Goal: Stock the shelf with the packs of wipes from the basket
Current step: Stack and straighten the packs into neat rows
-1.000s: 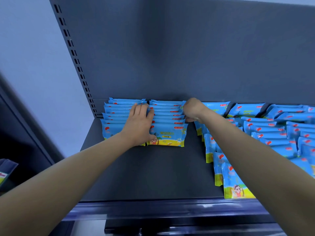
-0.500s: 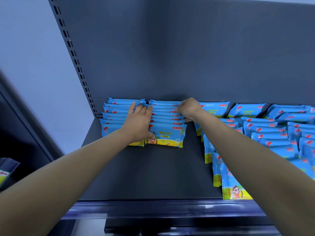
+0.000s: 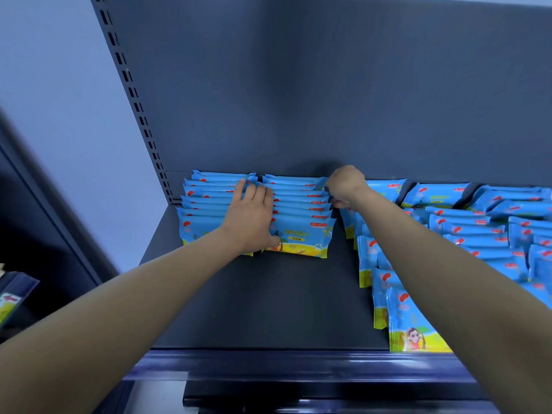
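Blue packs of wipes (image 3: 301,234) fill two rows at the back left corner of the shelf (image 3: 268,300), their print too blurred to read. The left hand (image 3: 249,216) lies flat and released on them. The right hand (image 3: 346,185) curls at their right end, grasp unclear.

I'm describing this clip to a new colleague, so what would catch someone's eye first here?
Bright blue against the dark shelf, two neat short rows of wipes packs sit at the back left, and longer overlapping rows fill the right side. Then the reaching hands: the left hand lies flat across the two short rows, and the right hand is curled at their back right corner, its fingers hidden.
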